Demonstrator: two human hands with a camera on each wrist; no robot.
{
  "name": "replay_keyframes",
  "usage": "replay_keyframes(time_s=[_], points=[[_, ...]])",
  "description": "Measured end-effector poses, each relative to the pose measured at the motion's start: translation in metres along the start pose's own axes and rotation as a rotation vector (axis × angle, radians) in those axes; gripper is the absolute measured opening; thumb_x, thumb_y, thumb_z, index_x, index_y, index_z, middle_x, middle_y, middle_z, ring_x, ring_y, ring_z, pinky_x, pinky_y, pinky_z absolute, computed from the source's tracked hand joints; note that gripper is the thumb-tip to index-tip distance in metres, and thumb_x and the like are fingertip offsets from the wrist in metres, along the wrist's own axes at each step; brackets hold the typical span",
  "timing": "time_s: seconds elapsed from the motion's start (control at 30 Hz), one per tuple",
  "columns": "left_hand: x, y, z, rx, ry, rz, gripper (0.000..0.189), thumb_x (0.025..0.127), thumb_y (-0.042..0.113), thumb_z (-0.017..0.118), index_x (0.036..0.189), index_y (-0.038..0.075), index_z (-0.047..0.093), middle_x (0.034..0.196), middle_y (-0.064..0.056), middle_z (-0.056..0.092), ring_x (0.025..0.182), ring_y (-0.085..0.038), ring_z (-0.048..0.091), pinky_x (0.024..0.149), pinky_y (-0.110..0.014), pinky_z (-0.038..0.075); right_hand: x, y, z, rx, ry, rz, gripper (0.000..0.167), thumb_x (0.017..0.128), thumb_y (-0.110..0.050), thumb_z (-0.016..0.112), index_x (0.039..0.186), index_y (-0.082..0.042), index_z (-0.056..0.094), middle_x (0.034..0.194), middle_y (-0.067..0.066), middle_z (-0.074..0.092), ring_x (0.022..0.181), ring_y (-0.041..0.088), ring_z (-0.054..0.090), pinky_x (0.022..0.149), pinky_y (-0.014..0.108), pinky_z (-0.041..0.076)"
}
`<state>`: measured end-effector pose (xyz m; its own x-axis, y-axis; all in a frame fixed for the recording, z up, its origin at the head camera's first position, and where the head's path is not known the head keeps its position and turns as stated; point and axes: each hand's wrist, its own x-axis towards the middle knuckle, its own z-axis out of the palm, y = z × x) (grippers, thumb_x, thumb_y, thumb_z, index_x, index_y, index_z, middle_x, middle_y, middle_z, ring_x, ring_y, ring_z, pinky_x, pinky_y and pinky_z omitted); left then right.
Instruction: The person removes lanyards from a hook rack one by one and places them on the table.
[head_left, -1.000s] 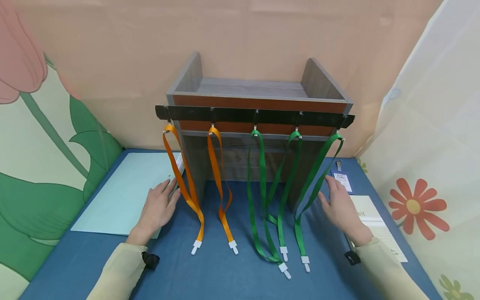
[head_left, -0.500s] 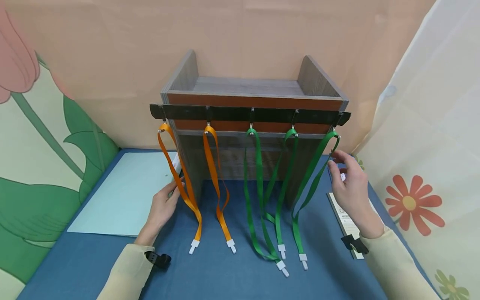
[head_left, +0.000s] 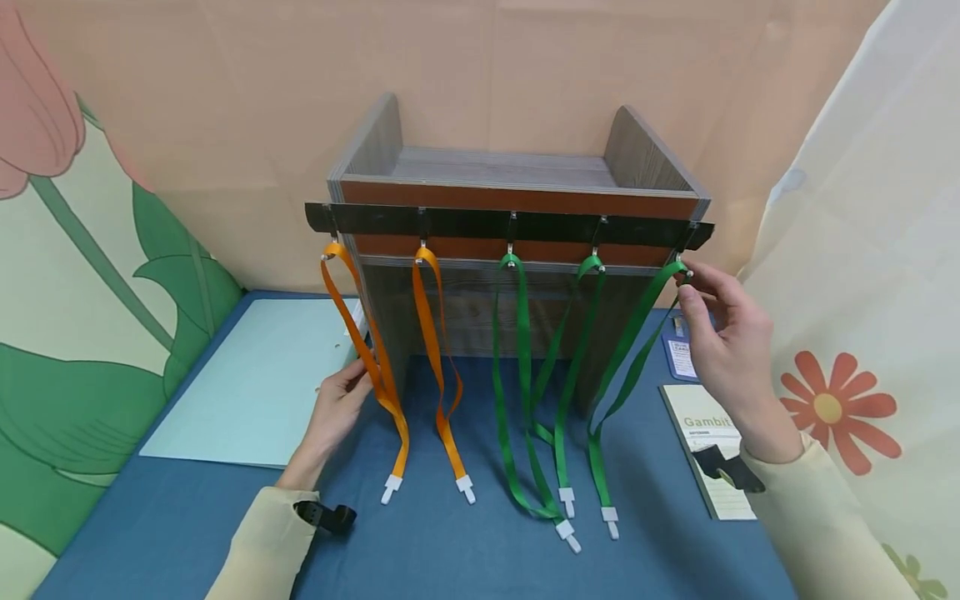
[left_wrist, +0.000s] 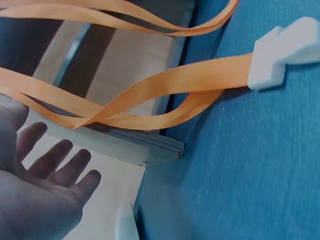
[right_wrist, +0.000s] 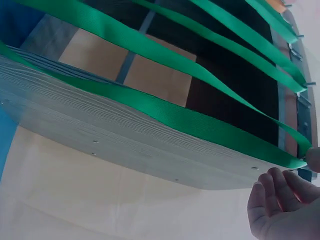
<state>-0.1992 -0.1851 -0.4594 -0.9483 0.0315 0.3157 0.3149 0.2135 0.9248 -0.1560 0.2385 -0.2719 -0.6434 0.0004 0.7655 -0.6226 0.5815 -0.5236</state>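
My right hand point(head_left: 731, 342) is raised to the rightmost hook of the black rail point(head_left: 465, 223). Its thumb and forefinger pinch the top loop of a green lanyard point(head_left: 626, 342); the right wrist view shows the strap's end point(right_wrist: 295, 161) between them. My left hand point(head_left: 333, 408), fingers apart and loosely bent, is beside the leftmost orange lanyard point(head_left: 386, 375), low by the stand's left side. In the left wrist view its thumb is right at the orange strap point(left_wrist: 90, 117). Another orange lanyard point(head_left: 429, 325) and two green lanyards hang between the hands, white clips at their ends.
The grey wooden stand point(head_left: 517, 308) carries the rail across its front. A pale blue folder point(head_left: 240, 375) lies on the blue cloth at left. At right lie a blue card holder point(head_left: 678, 354) and a notepad point(head_left: 697, 421) marked "Gambit".
My right hand has risen from low beside the rightmost green lanyard to its top and taken hold there. My left hand has moved slightly right, off the folder's edge toward the orange strap.
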Motion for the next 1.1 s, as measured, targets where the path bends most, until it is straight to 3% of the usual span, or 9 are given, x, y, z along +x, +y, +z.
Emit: replay_keyframes(time_s=[0.23,0.53,0.9,1.1], points=[[0.000,0.002,0.006,0.025,0.034,-0.007,0.031,0.099,0.015,0.054,0.124,-0.001,0.061,0.110,-0.015,0.064,0.090,-0.010,0.060,0.078,-0.024,0.051,0.004,0.019,-0.003,-0.010,0.003,0.035,0.034,0.089,0.010,0.059,0.122,0.003,0.062,0.108,0.018,0.065,0.091,0.003,0.061,0.081,0.016,0.047],[-0.001,0.011,0.008,-0.011,0.031,-0.032,0.031,0.099,0.013,0.053,0.123,-0.005,0.060,0.105,-0.019,0.065,0.086,-0.012,0.061,0.079,-0.033,0.053,0.010,0.012,-0.007,0.020,-0.003,0.033,0.025,0.088,0.008,0.062,0.112,0.008,0.065,0.101,0.015,0.067,0.084,0.009,0.062,0.077,0.017,0.048],[0.000,0.000,0.011,-0.058,0.055,-0.038,0.033,0.100,0.019,0.053,0.123,-0.003,0.061,0.104,-0.016,0.065,0.086,-0.014,0.061,0.077,-0.023,0.052,0.018,0.018,-0.024,0.077,-0.069,0.059,0.022,0.083,0.011,0.066,0.105,0.011,0.067,0.093,0.004,0.069,0.078,0.012,0.063,0.073,0.016,0.049],[0.000,0.001,0.011,-0.068,0.052,-0.049,0.033,0.099,0.018,0.053,0.122,-0.004,0.061,0.104,-0.018,0.064,0.086,-0.014,0.061,0.076,-0.023,0.052,0.022,0.010,-0.035,0.037,-0.102,0.077,0.020,0.085,0.007,0.067,0.105,0.009,0.068,0.088,0.001,0.068,0.073,0.012,0.062,0.064,0.015,0.048]])
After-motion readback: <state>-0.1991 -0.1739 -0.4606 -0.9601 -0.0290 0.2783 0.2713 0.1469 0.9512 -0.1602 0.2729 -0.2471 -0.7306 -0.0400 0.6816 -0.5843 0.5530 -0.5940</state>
